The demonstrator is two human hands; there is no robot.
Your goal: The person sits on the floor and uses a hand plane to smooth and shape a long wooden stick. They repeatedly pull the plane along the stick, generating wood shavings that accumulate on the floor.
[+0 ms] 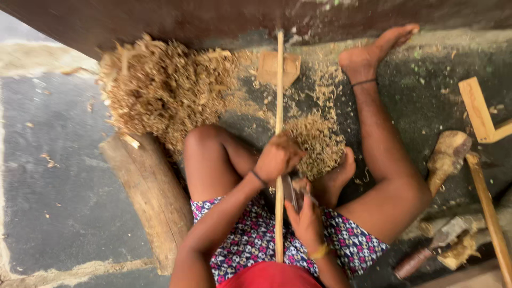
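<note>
Wooden and pale, a long thin stick (279, 106) is running from the person's lap straight away to the far wall, crossing the dark floor (64, 176). The left hand (278, 157) is closing its grip around the stick about midway along, knuckles up, a dark band sitting on the wrist. The right hand (306, 221) is lying nearer, just right of the stick, its fingers wrapping round the handle of a blade (290, 192) whose metal is resting against the stick between the two hands; motion blur is hiding the exact edge. A yellow band is showing on that wrist.

Wood shavings are lying in a big heap (165, 88) at the far left and in a smaller pile (317, 141) just right of the stick, beside the person's bent right foot. A thick log (152, 197) is lying on the floor to the left, touching the left thigh. On the right, well apart from the hands, a chunky wooden mallet (447, 157) and a pale wooden square (480, 112) are resting on the floor, and near them a rough hand tool (445, 242) is lying closer to the viewer.
</note>
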